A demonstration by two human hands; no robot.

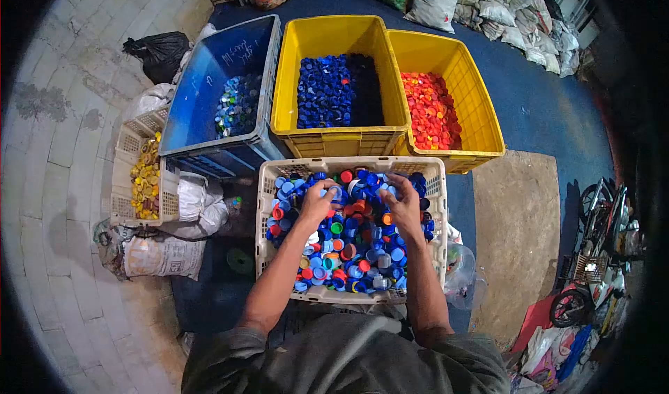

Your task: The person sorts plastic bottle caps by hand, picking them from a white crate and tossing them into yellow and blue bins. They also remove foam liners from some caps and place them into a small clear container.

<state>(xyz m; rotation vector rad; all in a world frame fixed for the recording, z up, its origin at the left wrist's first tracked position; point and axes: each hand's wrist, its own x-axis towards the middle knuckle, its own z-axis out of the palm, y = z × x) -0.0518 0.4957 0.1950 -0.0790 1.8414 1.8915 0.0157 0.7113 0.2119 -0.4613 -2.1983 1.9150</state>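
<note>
A cream plastic crate full of mixed bottle caps stands right in front of me. Blue caps dominate, with red, green, orange and white ones among them. Over its left-centre part, my left hand is closed on a light blue bottle cap at the fingertips. My right hand is above the caps on the right, its fingers curled toward the thumb. Blue shows between those fingers, but whether they hold a cap is hard to make out.
Behind the crate stand a blue bin with mixed caps, a yellow bin with dark blue caps and another yellow bin with red caps. A crate of yellow caps sits left. Sacks lie behind; a motorbike is right.
</note>
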